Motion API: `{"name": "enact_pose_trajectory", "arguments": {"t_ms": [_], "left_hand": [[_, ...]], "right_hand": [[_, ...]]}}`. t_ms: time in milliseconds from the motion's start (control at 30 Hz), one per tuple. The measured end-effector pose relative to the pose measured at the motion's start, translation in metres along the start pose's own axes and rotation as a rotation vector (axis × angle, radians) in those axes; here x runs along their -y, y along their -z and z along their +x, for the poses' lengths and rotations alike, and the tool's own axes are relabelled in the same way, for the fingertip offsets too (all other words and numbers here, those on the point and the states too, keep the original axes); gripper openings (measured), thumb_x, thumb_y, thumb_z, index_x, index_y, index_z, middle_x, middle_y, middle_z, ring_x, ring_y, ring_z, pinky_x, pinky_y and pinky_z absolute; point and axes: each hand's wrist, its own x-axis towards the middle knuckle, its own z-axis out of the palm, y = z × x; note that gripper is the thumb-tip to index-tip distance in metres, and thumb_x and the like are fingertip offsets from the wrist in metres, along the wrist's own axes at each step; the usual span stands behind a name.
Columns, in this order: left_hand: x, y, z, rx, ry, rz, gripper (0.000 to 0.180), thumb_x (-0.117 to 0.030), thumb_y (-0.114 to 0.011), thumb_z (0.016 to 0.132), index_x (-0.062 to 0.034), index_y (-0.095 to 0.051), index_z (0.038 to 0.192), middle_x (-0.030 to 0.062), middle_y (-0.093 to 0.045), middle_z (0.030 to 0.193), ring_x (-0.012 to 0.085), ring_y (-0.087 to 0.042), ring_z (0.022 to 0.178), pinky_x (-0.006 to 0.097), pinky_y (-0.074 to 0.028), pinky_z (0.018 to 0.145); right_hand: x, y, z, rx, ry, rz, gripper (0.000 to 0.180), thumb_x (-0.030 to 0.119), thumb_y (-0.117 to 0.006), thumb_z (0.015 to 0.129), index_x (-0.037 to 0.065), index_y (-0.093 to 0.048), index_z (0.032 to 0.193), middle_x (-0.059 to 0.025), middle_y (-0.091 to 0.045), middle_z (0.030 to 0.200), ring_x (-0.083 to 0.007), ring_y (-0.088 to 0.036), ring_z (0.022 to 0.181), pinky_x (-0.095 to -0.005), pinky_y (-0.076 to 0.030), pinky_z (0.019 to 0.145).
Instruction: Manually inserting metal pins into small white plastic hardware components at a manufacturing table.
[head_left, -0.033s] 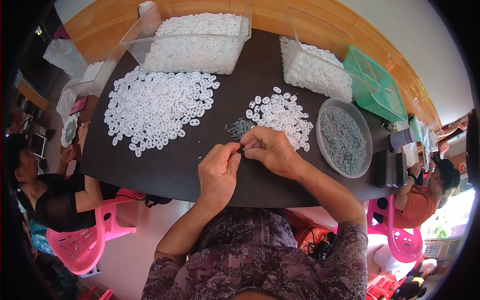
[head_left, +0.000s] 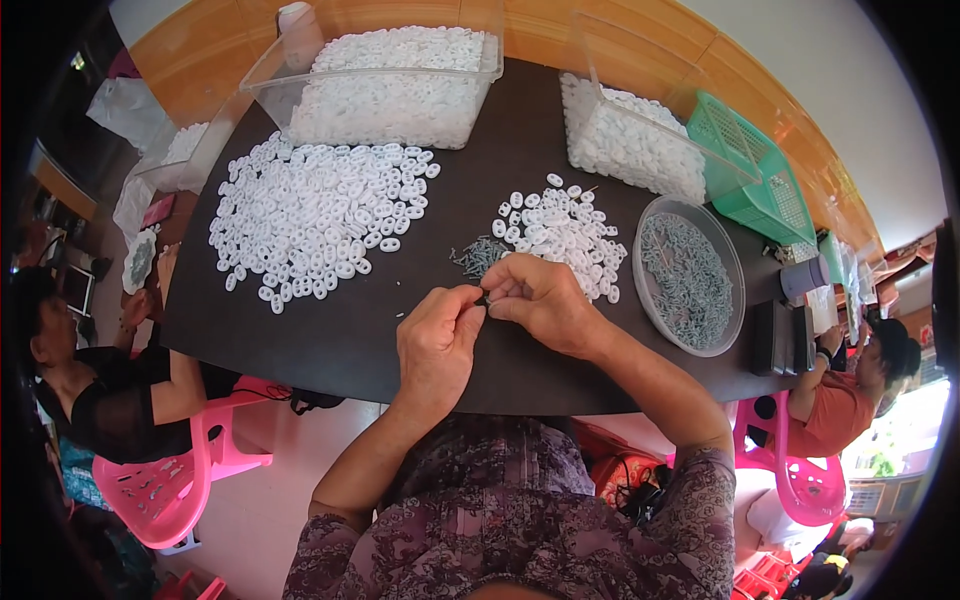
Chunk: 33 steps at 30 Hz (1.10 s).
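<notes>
- Little has moved since the earlier frame: both hands stay together over the near table edge.
- The left hand and right hand meet fingertip to fingertip, pinching a tiny dark part between them; its long axis is too small to tell.
- Just beyond the fingertips lies a small heap of grey screws, nearer the right hand.
- Farther right, the small ring pile and a round bowl; farther left, the large ring pile.
- At the far edge stand clear bins.
</notes>
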Motion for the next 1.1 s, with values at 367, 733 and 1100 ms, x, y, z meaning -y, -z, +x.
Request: {"name": "enact_pose_trajectory", "arguments": {"t_ms": [367, 733, 1100], "left_hand": [[0.002, 0.004, 0.007, 0.135, 0.042, 0.078, 0.009, -0.011, -0.061, 0.087, -0.0033, -0.056, 0.084, 0.0116, -0.061, 0.074, 0.0311, -0.061, 0.067, 0.039, -0.047, 0.059], [0.003, 0.005, 0.011, 0.139, 0.083, 0.100, 0.018, -0.019, -0.055, 0.092, -0.0034, -0.053, 0.085, 0.0136, -0.059, 0.070, 0.0344, -0.060, 0.065, 0.042, -0.046, 0.059], [0.010, 0.001, 0.006, 0.094, 0.087, -0.058, 0.013, -0.015, -0.060, 0.089, -0.0024, -0.058, 0.087, 0.0114, -0.060, 0.071, 0.0265, -0.061, 0.063, 0.035, -0.047, 0.059]], "right_hand": [[0.011, -0.001, -0.003, 0.041, 0.010, 0.000, 0.020, -0.003, -0.068, 0.076, -0.001, -0.059, 0.095, -0.0054, -0.061, 0.079, -0.0108, -0.058, 0.071, -0.0259, -0.050, 0.064], [0.010, -0.004, -0.003, -0.047, 0.004, 0.184, 0.020, -0.006, -0.064, 0.077, 0.000, -0.062, 0.096, -0.0010, -0.061, 0.082, -0.0064, -0.056, 0.075, -0.0214, -0.048, 0.069], [-0.001, -0.009, -0.001, -0.097, -0.105, 0.312, 0.019, -0.004, -0.066, 0.076, -0.002, -0.061, 0.094, -0.0032, -0.063, 0.083, -0.0077, -0.058, 0.077, -0.0217, -0.048, 0.071]]}}
